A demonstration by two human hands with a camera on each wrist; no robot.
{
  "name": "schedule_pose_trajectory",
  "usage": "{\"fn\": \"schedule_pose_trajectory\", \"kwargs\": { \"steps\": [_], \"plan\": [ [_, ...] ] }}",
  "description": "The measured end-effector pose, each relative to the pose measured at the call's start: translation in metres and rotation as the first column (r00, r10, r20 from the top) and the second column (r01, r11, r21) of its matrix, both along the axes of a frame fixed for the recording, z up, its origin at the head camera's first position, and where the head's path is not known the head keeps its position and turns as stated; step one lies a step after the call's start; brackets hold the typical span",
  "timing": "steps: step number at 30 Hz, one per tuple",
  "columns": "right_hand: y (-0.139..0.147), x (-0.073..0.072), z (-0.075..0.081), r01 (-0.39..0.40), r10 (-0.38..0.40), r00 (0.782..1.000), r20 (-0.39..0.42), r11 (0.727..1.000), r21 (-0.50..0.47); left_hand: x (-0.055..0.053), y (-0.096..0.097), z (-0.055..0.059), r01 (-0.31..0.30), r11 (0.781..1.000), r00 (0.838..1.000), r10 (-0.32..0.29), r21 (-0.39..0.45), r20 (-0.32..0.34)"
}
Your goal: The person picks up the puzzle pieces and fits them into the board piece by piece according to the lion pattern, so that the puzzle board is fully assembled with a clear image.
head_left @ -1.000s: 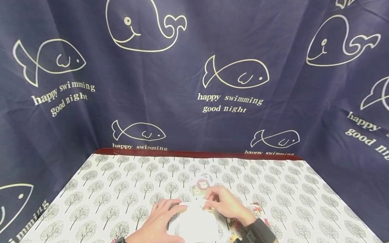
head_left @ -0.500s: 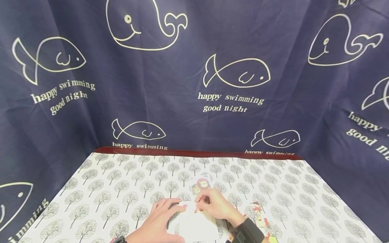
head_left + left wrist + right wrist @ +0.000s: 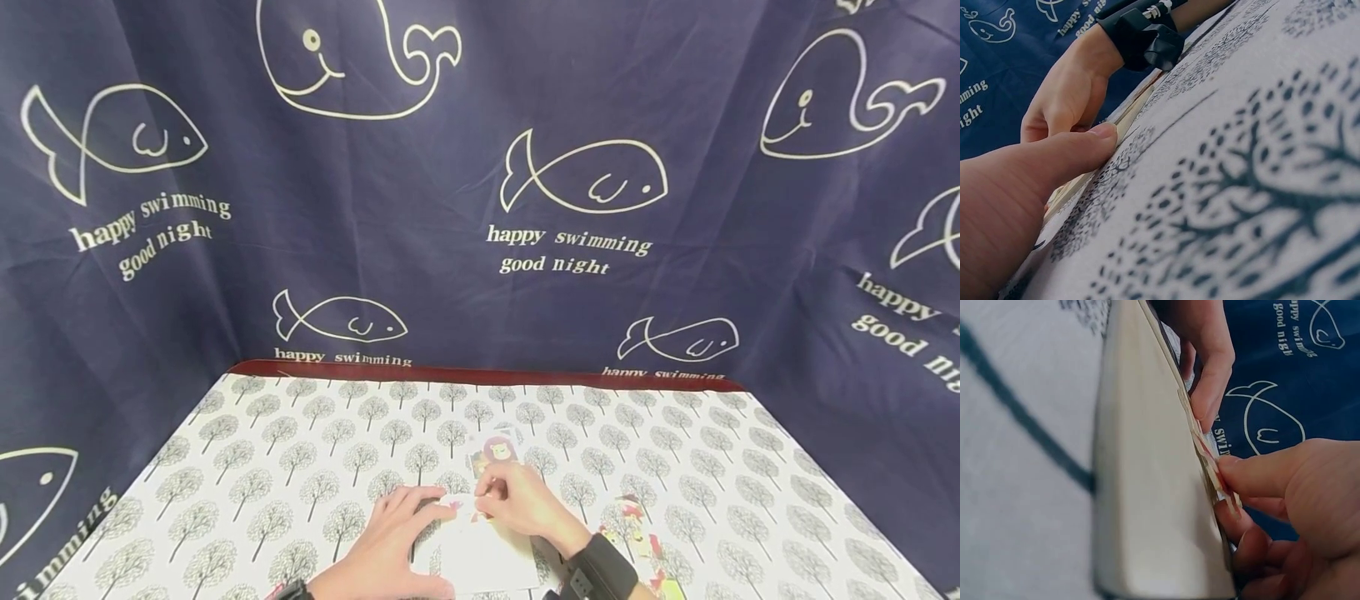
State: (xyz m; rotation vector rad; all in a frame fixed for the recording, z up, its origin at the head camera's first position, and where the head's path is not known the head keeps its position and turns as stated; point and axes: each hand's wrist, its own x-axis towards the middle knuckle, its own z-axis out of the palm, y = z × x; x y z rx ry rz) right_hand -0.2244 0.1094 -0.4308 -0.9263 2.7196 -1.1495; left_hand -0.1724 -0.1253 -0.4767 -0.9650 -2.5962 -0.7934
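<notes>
Head view gives me 2 bare hands meeting at a white board [image 3: 491, 562], which lies at the near middle of the tree-printed table [image 3: 300, 479]. I see the left hand [image 3: 386, 542] spread loosely at the board's left side, its thumb well apart from its fingers and 1 fingertip at the far left corner, near a small pink patch [image 3: 455, 505]. The right hand [image 3: 523, 502] pinches a small piece [image 3: 1227, 492] between thumb and finger at the board's far edge; my right wrist view shows it as thin, with pale edges and some red. Just beyond the board I find a picture card [image 3: 498, 447] with a cartoon animal face, partly covered by the right hand. Colourful scraps [image 3: 637, 537] lie scattered to the right, near the black wristband [image 3: 603, 567]. Behind everything hangs a dark blue curtain [image 3: 442, 192] with whales, fish and lettering.
</notes>
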Motion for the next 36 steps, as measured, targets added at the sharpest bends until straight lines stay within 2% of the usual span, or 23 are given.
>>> {"fn": "schedule_pose_trajectory", "kwargs": {
  "steps": [5,12,23,27,32,36],
  "plan": [
    [-0.004,-0.001,0.006,0.036,-0.036,0.999,0.018,0.998,0.045,0.001,0.000,0.001,-0.009,1.000,1.000,0.009,-0.008,-0.001],
    [-0.005,-0.004,0.013,0.007,-0.012,0.998,0.059,0.996,0.091,0.002,0.002,0.002,-0.005,1.000,0.999,0.005,0.003,0.041],
    [-0.006,-0.004,0.015,0.022,-0.025,0.999,0.024,0.996,0.092,0.000,0.002,0.000,-0.012,1.000,1.000,0.012,0.002,0.002],
    [-0.007,-0.003,0.015,0.057,-0.059,0.998,0.010,0.992,0.116,0.000,0.002,0.001,-0.010,1.000,1.000,0.010,0.003,0.003],
    [-0.009,0.000,0.012,0.152,-0.146,0.988,-0.051,0.976,0.156,0.001,0.002,0.003,-0.019,1.000,1.000,0.019,0.009,0.007],
    [-0.008,0.001,0.009,0.191,-0.186,0.981,-0.048,0.967,0.170,0.001,0.002,0.003,-0.021,1.000,1.000,0.021,0.009,0.019]
  ]
}}
